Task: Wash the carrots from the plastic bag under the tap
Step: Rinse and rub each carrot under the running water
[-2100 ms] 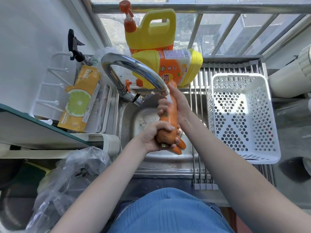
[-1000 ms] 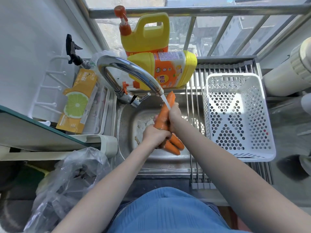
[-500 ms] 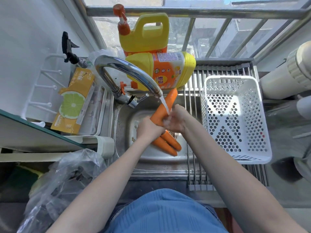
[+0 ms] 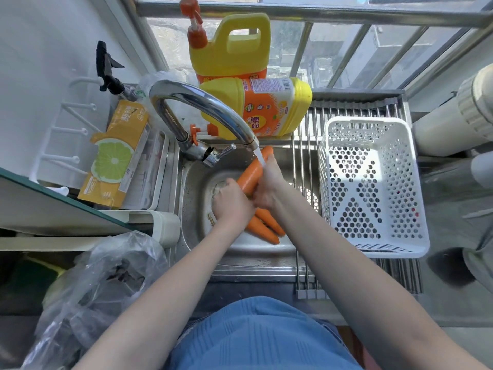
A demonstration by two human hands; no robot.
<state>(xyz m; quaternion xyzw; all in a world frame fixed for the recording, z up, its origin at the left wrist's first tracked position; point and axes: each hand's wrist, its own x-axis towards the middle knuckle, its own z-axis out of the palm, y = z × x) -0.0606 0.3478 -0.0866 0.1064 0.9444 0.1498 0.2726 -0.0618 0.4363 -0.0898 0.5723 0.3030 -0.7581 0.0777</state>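
Over the steel sink [image 4: 192,198], the left hand [image 4: 232,204] grips the lower part of a carrot [image 4: 250,174] under the stream from the tap [image 4: 202,108]. The right hand [image 4: 269,188] wraps its upper side, apparently rubbing. Two more carrots [image 4: 266,225] lie beneath. The plastic bag [image 4: 101,284] sits on the left surface.

Your big orange carrot [image 4: 249,174] tilts under running tap [image 4: 202,105]; two smaller carrots [image 4: 265,227] below, over sink [image 4: 192,188]; crumpled clear plastic bag [image 4: 101,284] left.
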